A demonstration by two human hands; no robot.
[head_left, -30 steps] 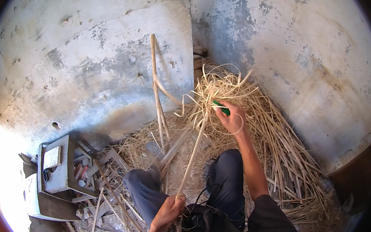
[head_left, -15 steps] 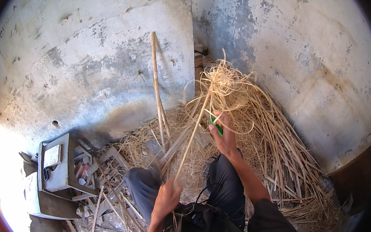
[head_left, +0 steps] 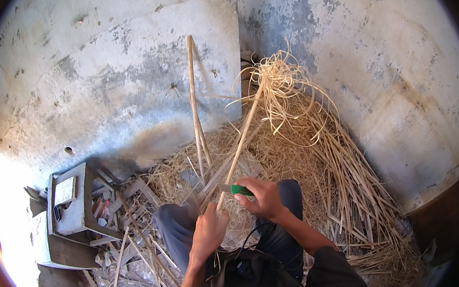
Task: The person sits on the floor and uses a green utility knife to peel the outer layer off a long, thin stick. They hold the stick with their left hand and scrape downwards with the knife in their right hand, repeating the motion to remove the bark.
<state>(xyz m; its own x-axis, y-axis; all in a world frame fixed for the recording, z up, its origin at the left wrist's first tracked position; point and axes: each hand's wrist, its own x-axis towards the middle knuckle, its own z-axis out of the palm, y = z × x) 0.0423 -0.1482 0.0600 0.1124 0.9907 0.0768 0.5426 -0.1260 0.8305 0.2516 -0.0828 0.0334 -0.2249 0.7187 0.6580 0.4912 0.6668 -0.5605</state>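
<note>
My left hand [head_left: 209, 231] is closed round the near end of a long, pale bamboo stick [head_left: 243, 136]. The stick slants away from me, and a bushy tuft of curled shavings [head_left: 282, 78] hangs at its far end. In my right hand [head_left: 263, 199] is a knife [head_left: 241, 190] with a green handle. Its short blade points left and lies across the stick, just beyond my left fist. My knees are on either side of the work.
Split bamboo strips [head_left: 355, 191] and fine shavings are heaped along the right wall. Two bamboo poles [head_left: 194, 100] lean at the left wall. A worn wooden box frame [head_left: 82, 202] stands at lower left among scraps [head_left: 124, 254].
My right hand and the knife have come back along the stick, from near the shavings to close by my left fist. The curled tuft has swung and spread.
</note>
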